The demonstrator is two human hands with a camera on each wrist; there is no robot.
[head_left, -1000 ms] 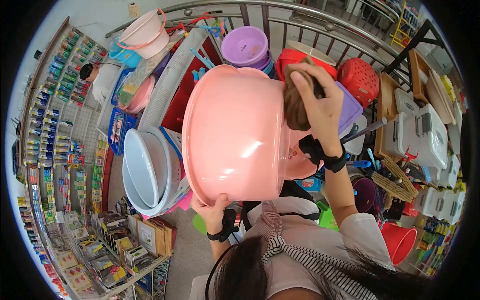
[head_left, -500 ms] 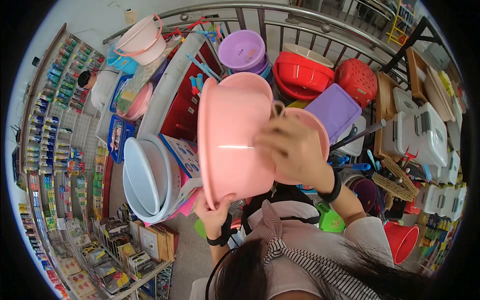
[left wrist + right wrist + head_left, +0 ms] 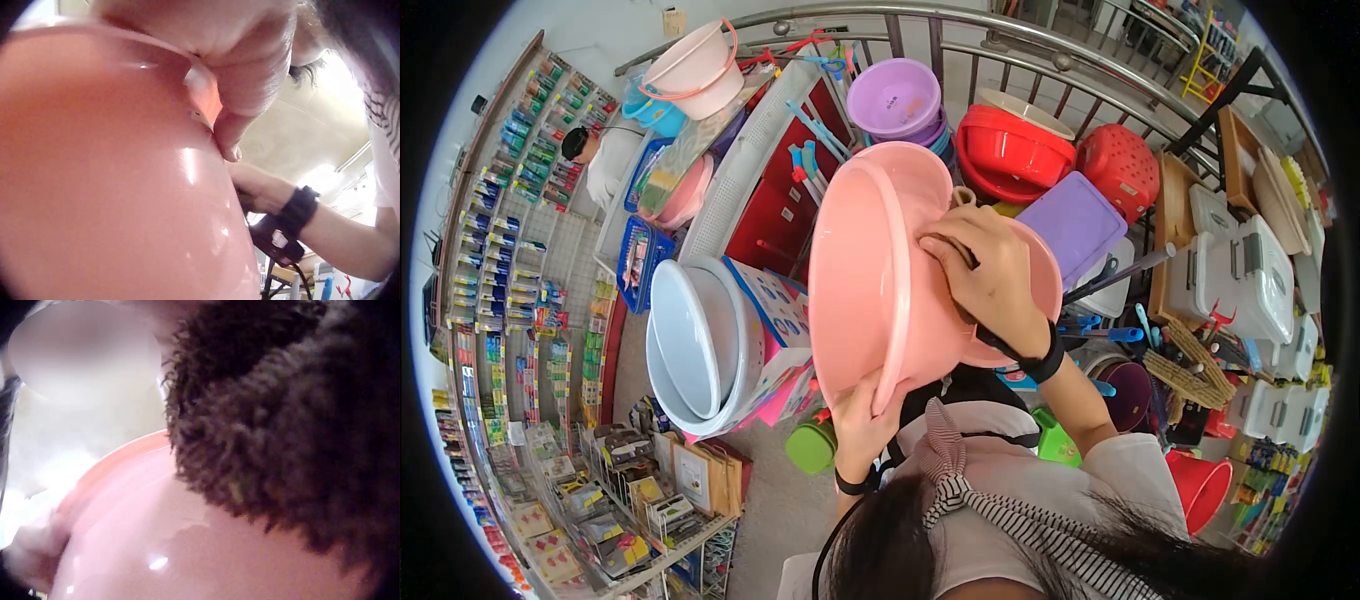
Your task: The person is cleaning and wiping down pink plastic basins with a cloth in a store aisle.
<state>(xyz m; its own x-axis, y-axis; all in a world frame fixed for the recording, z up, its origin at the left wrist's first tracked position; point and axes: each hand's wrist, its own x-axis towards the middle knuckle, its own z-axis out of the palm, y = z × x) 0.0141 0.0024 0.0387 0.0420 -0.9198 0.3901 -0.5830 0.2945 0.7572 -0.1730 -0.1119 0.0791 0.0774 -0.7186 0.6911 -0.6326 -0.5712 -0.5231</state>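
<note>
A large pink plastic basin (image 3: 870, 280) is held up on its edge in front of me. My left hand (image 3: 862, 420) grips its lower rim from below, thumb over the rim (image 3: 240, 94). My right hand (image 3: 985, 280) presses a brown fuzzy cloth (image 3: 287, 425) against the basin's wall (image 3: 187, 550); in the head view the cloth is mostly hidden under the hand. The basin fills the left wrist view (image 3: 106, 187), where the right hand (image 3: 256, 190) with its black wrist strap shows beyond.
Stacked grey-white basins (image 3: 695, 345) lean at the left. Purple basins (image 3: 895, 100), red basins (image 3: 1012, 150), a red basket (image 3: 1118, 165) and a purple lid (image 3: 1078, 225) stand behind by a metal railing (image 3: 1000, 45). White lidded boxes (image 3: 1245, 265) are at right, shelves of small goods (image 3: 510, 250) at left.
The basin has turned from bottom-towards-me to edge-on. My right hand with the cloth moved from the upper rim down onto the basin's side. The left hand shifted right along the lower rim.
</note>
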